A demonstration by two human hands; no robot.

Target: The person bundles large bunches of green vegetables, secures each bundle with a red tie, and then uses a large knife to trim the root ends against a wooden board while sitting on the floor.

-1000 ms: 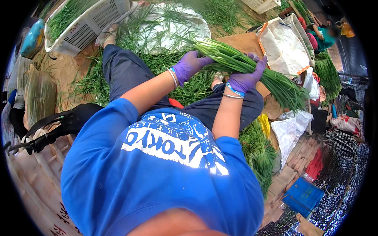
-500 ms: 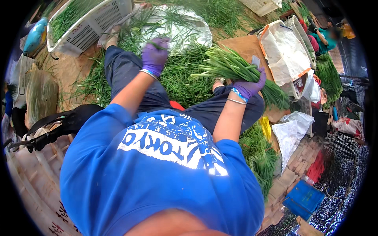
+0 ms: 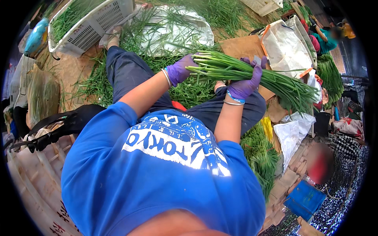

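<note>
A long bunch of green chives (image 3: 283,83) lies across my lap, pale stem ends to the left and leaf tips to the right. My right hand (image 3: 245,84), in a purple glove, is closed around its middle. A small grey flat piece (image 3: 257,59) shows at that hand's fingertips; its kind is unclear. My left hand (image 3: 180,70), also in a purple glove, is at the pale ends with its fingers closed on the stems, partly hidden. Below the bunch, loose chive leaves (image 3: 193,92) cover the ground between my legs.
A white sheet (image 3: 197,33) strewn with leaves lies ahead. White crates stand at the far left (image 3: 94,29) and right, one with a white sack (image 3: 283,47) over it. More chives (image 3: 256,153) lie beside my right thigh. A blue box (image 3: 305,200) is at the lower right.
My left hand has moved right and down from over the loose leaves to the bunch's stem ends. The bunch has turned flatter and shifted right in my right hand.
</note>
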